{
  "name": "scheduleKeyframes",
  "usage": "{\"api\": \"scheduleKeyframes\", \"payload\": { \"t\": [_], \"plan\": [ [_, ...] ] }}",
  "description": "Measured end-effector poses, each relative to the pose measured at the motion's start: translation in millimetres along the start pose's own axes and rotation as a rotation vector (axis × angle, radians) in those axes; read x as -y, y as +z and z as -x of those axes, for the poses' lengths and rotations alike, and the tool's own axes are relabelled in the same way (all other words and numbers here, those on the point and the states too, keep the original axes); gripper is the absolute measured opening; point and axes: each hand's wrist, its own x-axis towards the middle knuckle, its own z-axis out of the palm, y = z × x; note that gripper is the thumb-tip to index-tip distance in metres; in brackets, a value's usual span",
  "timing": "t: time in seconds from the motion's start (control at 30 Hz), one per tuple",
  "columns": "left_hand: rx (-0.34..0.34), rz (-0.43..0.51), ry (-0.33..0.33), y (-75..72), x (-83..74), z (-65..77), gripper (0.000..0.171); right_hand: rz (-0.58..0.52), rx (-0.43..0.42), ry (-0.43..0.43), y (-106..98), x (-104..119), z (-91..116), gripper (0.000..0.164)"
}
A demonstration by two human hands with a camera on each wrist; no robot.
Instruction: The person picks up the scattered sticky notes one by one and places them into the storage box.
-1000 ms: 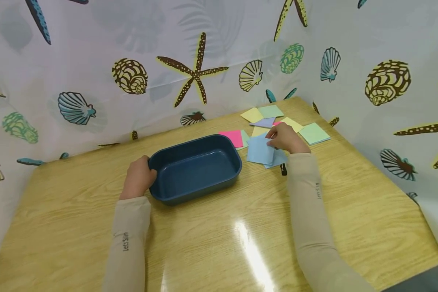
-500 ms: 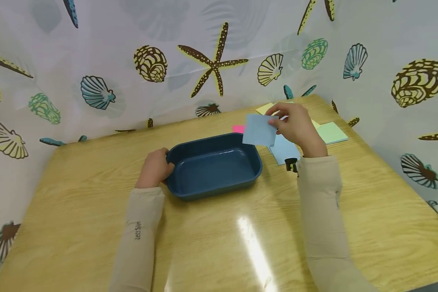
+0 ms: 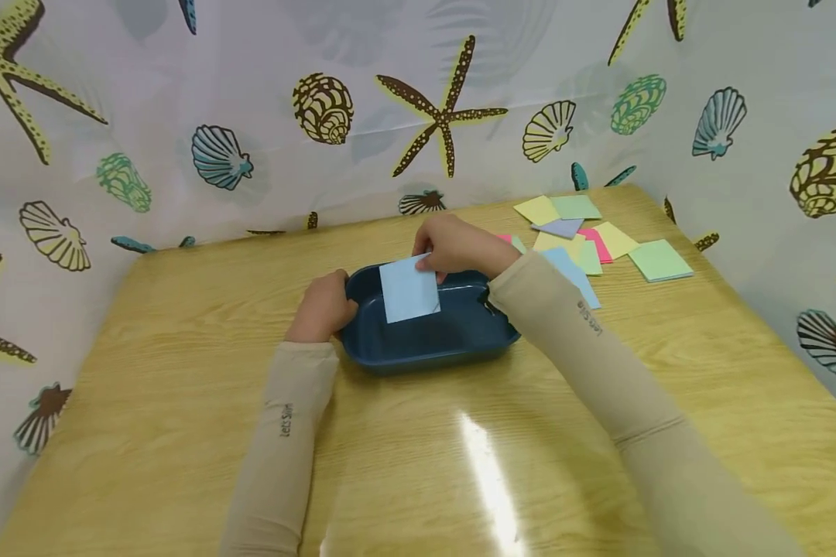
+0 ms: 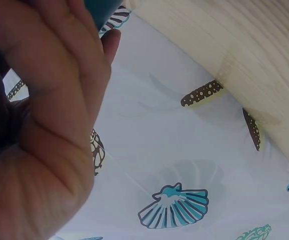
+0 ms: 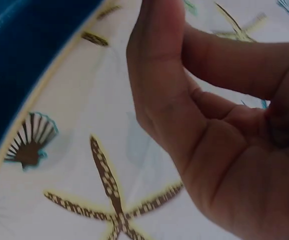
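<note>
A dark blue rectangular tray (image 3: 453, 336) with rounded corners sits on the wooden table. My left hand (image 3: 320, 308) grips its left end, thumb over the rim; in the left wrist view that hand (image 4: 49, 110) curls against a dark teal edge. Over the tray, my right hand (image 3: 456, 246) pinches a light blue sticky note (image 3: 409, 290) between thumb and fingers. The note hangs tilted above the tray's floor. In the right wrist view the hand (image 5: 194, 125) shows with bent fingers, and the note is out of sight.
Right of the tray lie a light blue note (image 3: 574, 275), a green stack (image 3: 660, 260), pink (image 3: 595, 244), yellow (image 3: 616, 239) and purple (image 3: 559, 227) notes, some overlapping. A shell-patterned curtain (image 3: 265, 93) borders the table (image 3: 181, 309) behind and at right.
My right hand has lifted the light blue sticky note from the pile and carried it left over the tray. My left hand keeps its grip on the tray's end.
</note>
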Motion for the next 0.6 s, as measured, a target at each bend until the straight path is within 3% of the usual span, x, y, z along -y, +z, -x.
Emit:
{"api": "scheduleKeyframes", "payload": {
  "t": [0.33, 0.6],
  "plan": [
    [-0.055, -0.012, 0.016, 2.1, 0.3, -3.2, 0.037, 0.207, 0.285, 0.134, 37.5, 9.2, -59.8, 0.022],
    [-0.039, 0.018, -0.001, 2.0, 3.5, -2.0, 0.033, 0.252, 0.382, 0.211, 65.1, 17.7, -84.5, 0.034]
  ]
}}
